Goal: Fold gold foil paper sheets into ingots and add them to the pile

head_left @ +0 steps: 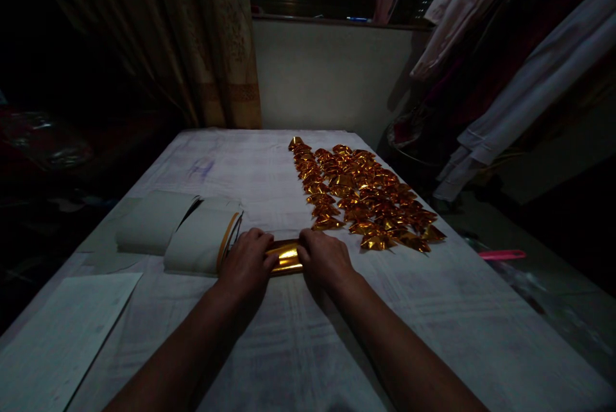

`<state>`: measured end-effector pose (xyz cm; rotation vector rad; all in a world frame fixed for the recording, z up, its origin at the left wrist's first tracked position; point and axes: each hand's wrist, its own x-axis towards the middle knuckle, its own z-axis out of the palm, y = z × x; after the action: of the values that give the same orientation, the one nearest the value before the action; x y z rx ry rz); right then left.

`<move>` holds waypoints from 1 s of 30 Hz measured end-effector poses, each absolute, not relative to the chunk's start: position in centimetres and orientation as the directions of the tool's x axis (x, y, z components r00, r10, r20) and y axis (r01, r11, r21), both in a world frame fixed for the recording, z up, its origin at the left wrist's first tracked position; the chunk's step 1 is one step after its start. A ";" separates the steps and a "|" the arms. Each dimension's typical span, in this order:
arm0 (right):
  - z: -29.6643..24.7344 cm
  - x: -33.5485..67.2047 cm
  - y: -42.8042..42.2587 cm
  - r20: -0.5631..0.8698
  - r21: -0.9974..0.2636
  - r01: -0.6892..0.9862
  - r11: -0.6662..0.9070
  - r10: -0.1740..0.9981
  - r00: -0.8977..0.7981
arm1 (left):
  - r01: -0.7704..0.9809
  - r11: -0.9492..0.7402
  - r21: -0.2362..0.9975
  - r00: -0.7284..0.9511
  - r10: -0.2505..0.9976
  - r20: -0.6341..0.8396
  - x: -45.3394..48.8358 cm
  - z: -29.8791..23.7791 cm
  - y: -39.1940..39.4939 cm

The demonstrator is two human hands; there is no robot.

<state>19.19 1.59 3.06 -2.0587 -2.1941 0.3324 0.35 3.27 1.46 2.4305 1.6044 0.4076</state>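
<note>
A small sheet of gold foil paper (285, 258) lies on the cloth-covered table (433, 335) between my hands. My left hand (246, 263) presses its left end with fingers curled down onto it. My right hand (323, 257) presses the right end the same way. Beyond my right hand, a spread of several folded gold foil pieces (364, 196) covers the table in rows. Just left of my left hand lie two curled stacks of paper (180, 232), grey on the outside with gold edges showing.
A pale flat sheet (58, 341) lies at the table's near left corner. A curtain (192, 33) hangs at the back left. Clothes (510, 78) hang at the right. A pink object (503, 255) lies on the floor to the right of the table.
</note>
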 end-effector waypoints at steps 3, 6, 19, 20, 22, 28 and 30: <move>3.3 19.2 1.6 -0.094 -0.249 0.968 0.034 0.994 -0.059 | 0.871 -0.368 0.326 0.373 0.927 0.049 0.5 2.1 3.5; 3.2 19.3 1.4 -0.109 -0.276 0.961 0.019 0.993 -0.051 | 0.875 -0.339 0.346 0.363 0.932 -0.003 0.6 2.6 3.7; 1.4 20.1 1.4 0.004 -0.448 0.891 0.071 0.997 -0.078 | 0.790 -0.446 0.420 0.430 0.892 0.138 0.1 0.8 3.8; 1.1 20.3 1.4 0.024 -0.484 0.871 0.082 0.996 -0.080 | 0.778 -0.456 0.432 0.433 0.888 0.155 0.1 0.6 3.8; 0.6 20.6 1.4 0.056 -0.572 0.814 0.098 0.995 -0.080 | 0.755 -0.458 0.470 0.422 0.887 0.187 0.1 0.6 3.9; -0.2 21.2 1.7 0.070 -0.823 0.561 0.092 0.996 -0.061 | 0.701 -0.305 0.645 0.273 0.950 0.153 0.2 1.2 3.3; -0.3 21.2 1.9 0.059 -0.886 0.456 0.087 0.995 -0.077 | 0.651 -0.213 0.729 0.198 0.974 0.108 0.2 1.1 3.0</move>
<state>21.22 1.86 -0.33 -1.4600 -1.6341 0.9328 0.22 3.05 1.08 1.9390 1.5096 0.7811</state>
